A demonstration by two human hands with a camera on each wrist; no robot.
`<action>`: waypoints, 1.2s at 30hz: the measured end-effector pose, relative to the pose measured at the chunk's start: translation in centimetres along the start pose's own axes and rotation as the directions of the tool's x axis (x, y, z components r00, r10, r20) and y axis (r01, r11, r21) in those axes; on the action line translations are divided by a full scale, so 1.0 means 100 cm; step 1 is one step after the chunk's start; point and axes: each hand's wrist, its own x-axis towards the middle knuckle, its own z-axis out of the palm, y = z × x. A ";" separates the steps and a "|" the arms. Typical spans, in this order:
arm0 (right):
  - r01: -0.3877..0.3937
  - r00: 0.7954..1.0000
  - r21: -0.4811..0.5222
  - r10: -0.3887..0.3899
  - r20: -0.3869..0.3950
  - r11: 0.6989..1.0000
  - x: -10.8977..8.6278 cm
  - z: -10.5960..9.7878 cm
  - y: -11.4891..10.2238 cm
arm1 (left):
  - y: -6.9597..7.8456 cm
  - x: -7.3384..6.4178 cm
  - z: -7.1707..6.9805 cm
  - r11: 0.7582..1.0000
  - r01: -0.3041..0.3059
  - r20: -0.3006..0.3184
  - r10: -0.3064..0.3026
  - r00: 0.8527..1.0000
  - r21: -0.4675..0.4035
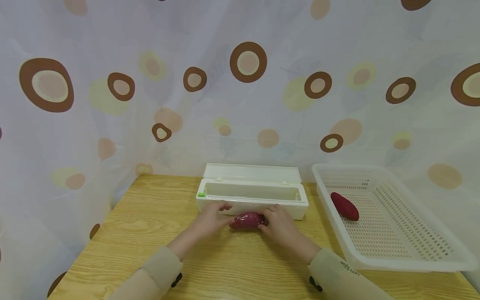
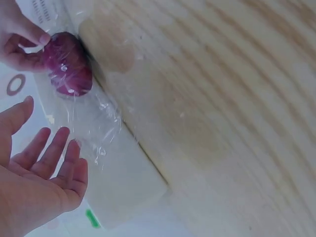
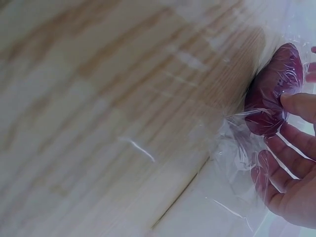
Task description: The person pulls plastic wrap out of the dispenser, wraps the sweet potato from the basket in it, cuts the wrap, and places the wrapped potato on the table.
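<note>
A purple sweet potato (image 1: 247, 221) wrapped in clear cling film (image 2: 94, 123) is between my two hands, just in front of a long white cling film dispenser (image 1: 251, 207). My right hand (image 1: 280, 225) pinches one end of it between thumb and fingers; the right wrist view shows the thumb on the sweet potato (image 3: 274, 91). My left hand (image 1: 210, 221) is by the other end. In the left wrist view, the fingers (image 2: 52, 155) are spread and slightly bent, apart from the sweet potato, beside a loose flap of film.
The dispenser's lid (image 1: 253, 173) stands raised at the back, with a green slider (image 1: 201, 194) at its left end. To the right, a white plastic basket (image 1: 348, 250) holds another sweet potato (image 1: 344, 206). A patterned curtain (image 1: 285, 50) hangs behind the wooden table (image 1: 150, 208).
</note>
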 end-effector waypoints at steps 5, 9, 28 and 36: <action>0.002 1.000 0.002 -0.002 -0.001 1.000 0.000 0.000 0.000 | 0.000 0.000 -0.013 0.998 -0.021 -0.091 0.027 0.995 0.065; -0.004 1.000 -0.003 0.004 0.006 1.000 0.000 0.000 -0.001 | -0.003 0.000 -0.024 0.995 -0.041 -0.161 0.055 0.985 0.091; 0.012 1.000 -0.028 -0.013 -0.026 1.000 0.000 -0.001 -0.003 | -0.049 0.012 -0.059 0.999 0.043 -0.211 -0.042 0.976 -0.003; 0.010 1.000 -0.022 -0.011 -0.023 1.000 0.000 0.000 -0.002 | -0.061 0.018 -0.056 0.987 0.130 -0.106 -0.139 0.985 -0.090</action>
